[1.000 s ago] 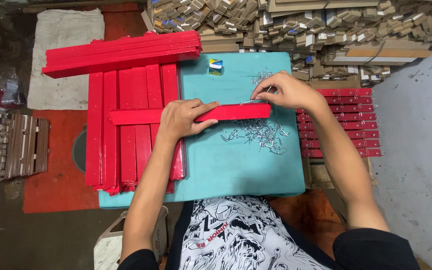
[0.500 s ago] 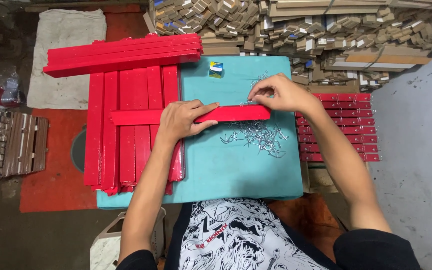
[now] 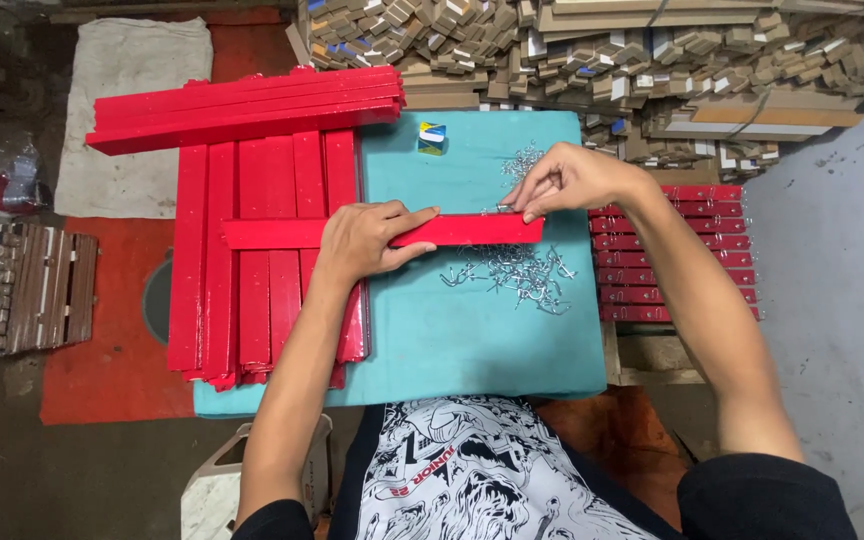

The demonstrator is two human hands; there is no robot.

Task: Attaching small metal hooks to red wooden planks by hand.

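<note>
A red wooden strip (image 3: 472,230) lies crosswise on the teal table (image 3: 492,340). My left hand (image 3: 367,240) presses flat on its middle and holds it down. My right hand (image 3: 562,178) pinches a small metal hook (image 3: 501,209) at the strip's top edge near its right end. A loose heap of metal hooks (image 3: 512,272) lies just below the strip. Several red strips (image 3: 252,250) lie side by side under the strip's left end.
More red strips (image 3: 242,105) are stacked across the top left. Red strips with hooks fitted (image 3: 677,255) lie at the right of the table. A small blue and yellow box (image 3: 431,137) sits at the far edge. Wooden offcuts (image 3: 602,50) pile behind.
My right hand has shifted slightly left along the strip's top edge with the small hook. My left hand stays pressed on the strip.
</note>
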